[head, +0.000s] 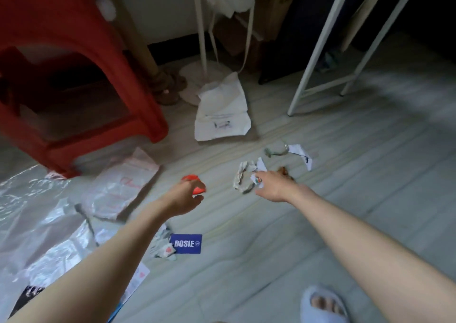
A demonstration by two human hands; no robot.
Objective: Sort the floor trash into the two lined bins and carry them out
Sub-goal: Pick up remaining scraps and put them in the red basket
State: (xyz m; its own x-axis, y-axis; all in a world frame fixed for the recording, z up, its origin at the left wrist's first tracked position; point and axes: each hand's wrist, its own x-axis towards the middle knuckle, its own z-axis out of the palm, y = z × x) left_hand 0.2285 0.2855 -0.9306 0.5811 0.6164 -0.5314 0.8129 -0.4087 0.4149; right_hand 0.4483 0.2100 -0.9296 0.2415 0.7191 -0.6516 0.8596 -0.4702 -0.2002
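Floor is pale grey planks, trash scattered across it. Red plastic stool fills upper left, tilted in the wide-angle view. Clear plastic sheeting spreads over the lower left, crumpled and shiny. White metal rack legs stand upper right; a white pole on a round base is behind centre.

White tote bag lies flat on the floor beyond the hands, near the pole base. Pink-print plastic bag lies just left of the left hand, partly on the sheeting. Pale slipper with toes showing, bottom right.

Left hand: fingers curled round an orange-red piece, gripping it just above the floor. Right hand: reaching down to the central trash cluster, fingertips at a small white printed scrap; blurred, cannot tell whether it pinches it or only touches it.

Crumpled white wrapper sits just left of the right hand. Torn white paper and a greenish scrap lie beyond it. Brown bit just behind the right knuckles. Blue "BOSIE" tag lies between the forearms, touching a crumpled pale wrapper.
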